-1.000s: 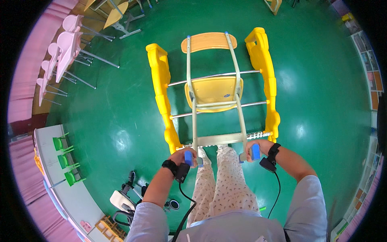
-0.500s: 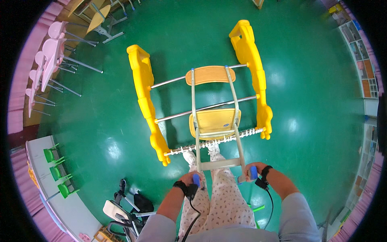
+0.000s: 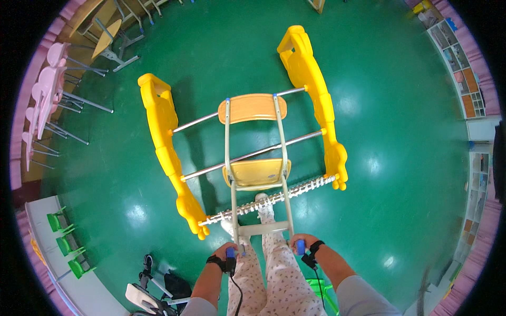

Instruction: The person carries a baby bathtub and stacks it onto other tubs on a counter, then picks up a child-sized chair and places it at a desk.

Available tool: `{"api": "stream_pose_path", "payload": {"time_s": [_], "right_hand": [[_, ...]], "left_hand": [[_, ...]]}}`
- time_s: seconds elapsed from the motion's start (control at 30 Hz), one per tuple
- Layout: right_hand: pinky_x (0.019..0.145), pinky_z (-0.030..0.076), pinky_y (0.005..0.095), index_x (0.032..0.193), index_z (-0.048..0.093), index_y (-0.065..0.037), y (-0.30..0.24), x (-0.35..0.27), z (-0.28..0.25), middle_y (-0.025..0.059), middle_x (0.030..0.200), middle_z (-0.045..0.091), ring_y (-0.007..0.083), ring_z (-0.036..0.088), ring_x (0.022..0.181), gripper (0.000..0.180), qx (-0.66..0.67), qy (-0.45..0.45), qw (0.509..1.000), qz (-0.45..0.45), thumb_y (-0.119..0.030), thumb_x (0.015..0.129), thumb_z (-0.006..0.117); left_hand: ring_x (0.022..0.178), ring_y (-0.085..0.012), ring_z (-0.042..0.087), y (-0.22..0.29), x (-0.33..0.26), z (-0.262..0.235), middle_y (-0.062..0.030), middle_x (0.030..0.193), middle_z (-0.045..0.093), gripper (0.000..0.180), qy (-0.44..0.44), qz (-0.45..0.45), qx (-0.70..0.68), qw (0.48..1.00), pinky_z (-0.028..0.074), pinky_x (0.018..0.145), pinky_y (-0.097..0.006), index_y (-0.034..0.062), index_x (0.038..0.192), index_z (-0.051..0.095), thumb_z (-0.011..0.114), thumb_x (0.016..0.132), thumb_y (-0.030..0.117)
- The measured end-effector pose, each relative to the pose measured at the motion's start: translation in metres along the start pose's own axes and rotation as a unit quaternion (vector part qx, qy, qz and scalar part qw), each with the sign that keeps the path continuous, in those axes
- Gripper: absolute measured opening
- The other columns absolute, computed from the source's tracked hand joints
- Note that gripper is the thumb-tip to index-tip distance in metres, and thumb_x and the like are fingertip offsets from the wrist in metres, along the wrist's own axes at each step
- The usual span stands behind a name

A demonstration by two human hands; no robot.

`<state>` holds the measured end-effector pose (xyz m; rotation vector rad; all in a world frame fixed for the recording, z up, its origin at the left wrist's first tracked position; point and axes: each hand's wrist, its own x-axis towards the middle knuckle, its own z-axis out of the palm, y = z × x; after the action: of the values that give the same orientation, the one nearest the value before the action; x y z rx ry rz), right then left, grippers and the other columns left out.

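Note:
A chair (image 3: 256, 174) with a wooden back, a yellowish seat and grey tube legs stretches out in front of me. My left hand (image 3: 226, 250) grips the blue-capped end of its left leg. Around the matching end on the right side my right hand (image 3: 302, 243) is closed. The chair overlaps a large rack (image 3: 167, 150) that has yellow plastic side panels joined by metal bars. White clips line the nearest bar (image 3: 247, 207), just ahead of my shoes. Whether the chair touches the rack, I cannot tell.
Behind my right leg is a green chair (image 3: 322, 293). A stroller-like thing with a dark bag (image 3: 177, 286) stands at the lower left. Small green chairs (image 3: 67, 244) sit beside a white table, pink chairs (image 3: 48, 79) further up. Shelves (image 3: 457, 63) line the right wall.
My view has turned, so the rack appears further left and more tilted. The chair, still in both hands, has shifted left and slightly lower in view. More of the green chair shows.

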<state>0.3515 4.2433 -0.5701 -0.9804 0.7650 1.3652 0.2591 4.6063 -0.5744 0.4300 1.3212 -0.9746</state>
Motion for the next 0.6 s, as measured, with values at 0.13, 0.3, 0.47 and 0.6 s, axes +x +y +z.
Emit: {"api": "stream_pose_path", "payload": {"time_s": [0.13,0.3,0.47,0.6], "right_hand": [[0.05,0.05,0.0341,0.065,0.057,-0.001,0.026,0.032,-0.038,0.0138,0.062,0.056,0.0253,0.058,0.055,0.014,0.077,0.059,0.993,0.068,-0.014,0.064,0.063],[0.055,0.051,0.0346,0.072,0.057,-0.002,0.047,0.042,-0.046,0.0128,0.069,0.057,0.0245,0.059,0.059,0.018,0.031,-0.006,0.999,-0.016,-0.019,0.068,0.062],[0.058,0.052,0.0387,0.09,0.054,-0.004,0.068,0.053,-0.032,0.0156,0.1,0.053,0.0241,0.058,0.078,0.033,0.138,0.105,0.978,0.115,-0.027,0.07,0.066],[0.067,0.051,0.0413,0.113,0.046,-0.01,0.054,0.019,-0.023,0.0119,0.115,0.046,0.0231,0.054,0.092,0.049,0.147,0.158,0.956,0.198,-0.031,0.073,0.065]], "left_hand": [[0.076,-0.0399,0.061,-0.002,0.017,0.02,-0.0273,0.095,0.052,0.034,0.003,-0.004,-0.064,0.998,0.053,0.066,-0.048,0.0054,0.104,0.043,0.053,0.08,0.028],[0.074,-0.0333,0.06,0.003,0.015,0.022,-0.0172,0.103,0.053,0.037,0.066,0.032,0.102,0.992,0.053,0.064,-0.042,0.0085,0.107,0.046,0.053,0.08,0.033],[0.066,-0.0239,0.058,0.007,0.023,-0.004,-0.0088,0.096,0.06,0.039,0.162,0.167,0.377,0.897,0.046,0.061,-0.03,0.0141,0.108,0.06,0.055,0.077,0.038],[0.055,-0.0218,0.057,-0.016,0.022,0.011,-0.0101,0.06,0.059,0.034,0.225,0.415,0.469,0.746,0.044,0.055,-0.031,0.0059,0.076,0.066,0.055,0.077,0.037]]}}
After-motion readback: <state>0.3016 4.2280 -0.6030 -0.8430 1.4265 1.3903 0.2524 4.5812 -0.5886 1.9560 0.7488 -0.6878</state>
